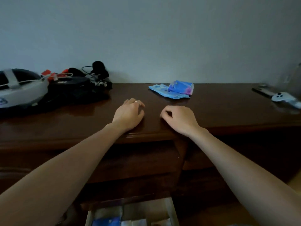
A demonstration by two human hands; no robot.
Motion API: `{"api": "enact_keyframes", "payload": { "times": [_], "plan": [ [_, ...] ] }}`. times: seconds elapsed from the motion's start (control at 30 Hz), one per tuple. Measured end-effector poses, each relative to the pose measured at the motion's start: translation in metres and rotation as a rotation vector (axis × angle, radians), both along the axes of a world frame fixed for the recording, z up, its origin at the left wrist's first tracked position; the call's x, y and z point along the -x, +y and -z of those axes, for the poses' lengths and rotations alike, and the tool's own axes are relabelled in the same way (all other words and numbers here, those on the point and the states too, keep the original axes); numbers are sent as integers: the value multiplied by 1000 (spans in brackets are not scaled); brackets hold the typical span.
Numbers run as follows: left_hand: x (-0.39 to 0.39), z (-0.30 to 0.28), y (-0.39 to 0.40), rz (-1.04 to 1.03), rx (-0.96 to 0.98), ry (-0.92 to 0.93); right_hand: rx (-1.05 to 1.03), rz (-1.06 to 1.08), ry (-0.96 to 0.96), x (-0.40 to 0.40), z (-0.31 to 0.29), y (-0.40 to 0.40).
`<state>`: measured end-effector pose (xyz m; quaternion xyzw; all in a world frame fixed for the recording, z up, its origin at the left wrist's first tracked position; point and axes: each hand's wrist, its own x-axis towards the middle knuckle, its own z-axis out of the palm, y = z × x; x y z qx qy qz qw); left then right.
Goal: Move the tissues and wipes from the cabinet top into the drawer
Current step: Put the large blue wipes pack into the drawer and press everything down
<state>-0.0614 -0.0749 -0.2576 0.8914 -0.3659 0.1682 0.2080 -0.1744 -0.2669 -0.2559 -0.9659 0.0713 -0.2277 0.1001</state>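
Between pickups: both hands empty on the cabinet top [211, 111], 2 blue packs left to move.

My left hand [129, 114] and right hand [179, 119] rest near the front edge, fingers loosely curled, grasping nothing. Next I judge a forward reach to the flat wipes pack [160, 90] and the plumper tissue pack [181, 87] overlapping it, near the wall. Both look soft and crinkly. The drawer [171, 209] below stands open, already holding packs.

Cabinet top [211, 110]: dark glossy brown. Tissue pack [181, 87]: blue with a purple-pink patch. Flat packet [164, 91] beneath it: pale blue. Wall [146, 38]: grey-blue. Helmet [21, 88]: white and black.
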Motion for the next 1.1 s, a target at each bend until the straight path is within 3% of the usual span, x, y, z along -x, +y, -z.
{"api": "enact_keyframes", "payload": {
  "times": [0.17,0.3,0.47,0.53,0.67,0.77,0.93,1.1],
  "plan": [
    [-27,4,-86,69,-91,-19,-111,241,-75,-48,-4,-70],
    [-54,7,-134,188,-134,-52,-135,353,46,-98,-5,-123],
    [-91,13,-179,271,-208,82,-59,358,324,-153,2,-154],
    [-100,13,-185,266,-174,101,8,366,353,-164,7,-158],
    [-95,9,-183,214,-189,5,266,351,324,-160,-2,-145],
    [-76,8,-171,162,-99,37,317,289,317,-144,-2,-123],
    [-27,-2,-124,159,-99,53,198,207,245,-98,-13,-86],
    [28,0,-42,191,-159,-71,-35,61,39,-33,-8,-40]
  ]
}}
